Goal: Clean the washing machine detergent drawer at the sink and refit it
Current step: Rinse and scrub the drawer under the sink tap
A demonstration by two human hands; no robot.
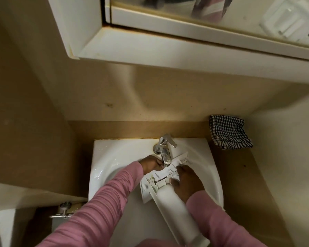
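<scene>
The white detergent drawer (175, 207) lies upside down across the white sink (107, 157), its front panel under the chrome tap (165, 152) and its long body reaching toward me. My right hand (186, 182) grips the drawer near the front panel from above. My left hand (152, 164) is curled at the panel's far edge, just left of the tap spout; what it holds is hidden. Both arms wear pink sleeves. I see no clear stream of water.
A black-and-white checked cloth (229, 133) lies folded on the brown counter right of the sink. A mirrored cabinet (168, 32) overhangs above. A chrome fitting (62, 210) sits low on the left.
</scene>
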